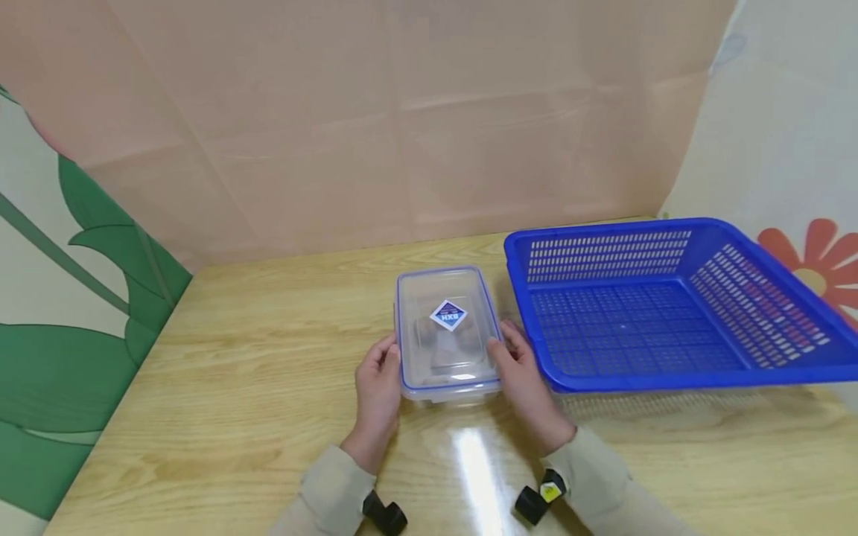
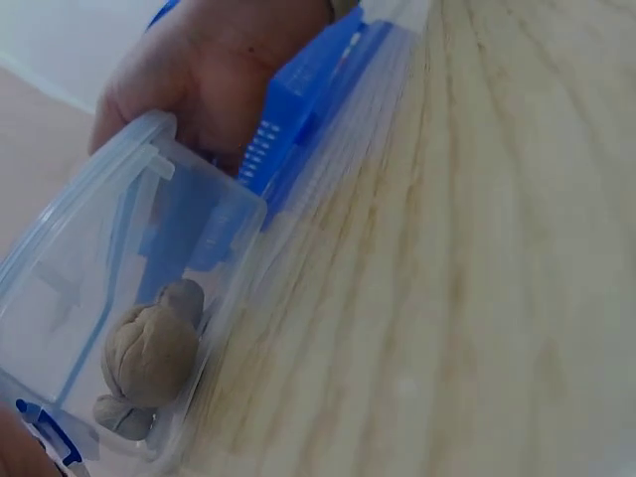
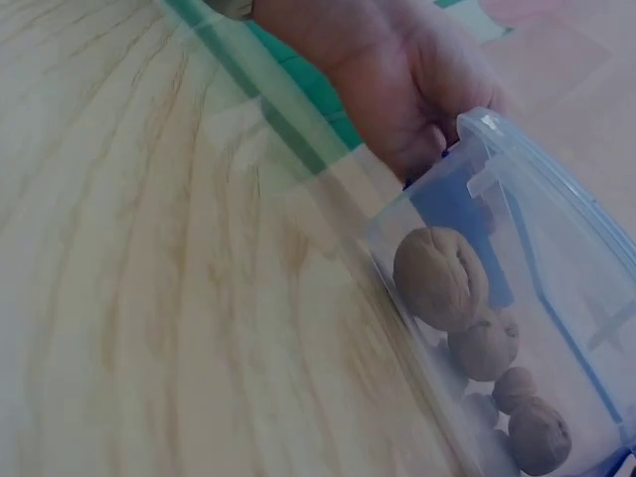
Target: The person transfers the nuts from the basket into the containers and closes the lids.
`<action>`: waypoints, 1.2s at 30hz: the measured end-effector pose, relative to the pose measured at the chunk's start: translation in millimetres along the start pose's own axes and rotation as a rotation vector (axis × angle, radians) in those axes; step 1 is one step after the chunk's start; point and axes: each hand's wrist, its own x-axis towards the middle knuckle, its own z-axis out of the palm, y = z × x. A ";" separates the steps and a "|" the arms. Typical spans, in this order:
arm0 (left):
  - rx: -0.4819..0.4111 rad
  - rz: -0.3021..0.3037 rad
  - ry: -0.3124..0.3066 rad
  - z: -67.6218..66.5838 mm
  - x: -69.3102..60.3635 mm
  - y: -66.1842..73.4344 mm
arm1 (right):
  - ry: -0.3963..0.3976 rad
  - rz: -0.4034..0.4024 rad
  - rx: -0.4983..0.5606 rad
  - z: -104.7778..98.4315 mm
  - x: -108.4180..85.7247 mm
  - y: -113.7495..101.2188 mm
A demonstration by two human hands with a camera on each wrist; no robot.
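A clear plastic food container with a blue-edged lid lies on the table, a blue and white diamond label on its lid. My left hand grips its left side. On the right side, my right hand holds it with the thumb over the lid's edge. Through the clear walls, the left wrist view shows a brown clay-like ball with smaller lumps. Several such balls of different sizes also show in the right wrist view. Most fingertips are hidden behind the container.
A large blue plastic basket with slotted walls stands at the right, close beside my right hand. Wood-grain tabletop extends to the left. A pinkish sheet hangs behind the table.
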 end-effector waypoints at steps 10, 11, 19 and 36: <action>-0.127 0.005 0.065 4.9 0.5 -1.9 | 0.110 -0.011 0.020 10.1 -0.6 -2.0; -0.122 0.008 0.078 4.3 1.4 -1.6 | 0.128 -0.007 0.004 10.3 -1.1 -2.9; -0.182 0.000 0.115 2.5 8.2 3.5 | 0.218 0.013 0.104 14.9 -1.6 -5.8; -0.176 -0.014 0.031 1.9 6.5 4.6 | 0.208 0.019 0.198 20.3 6.1 -0.8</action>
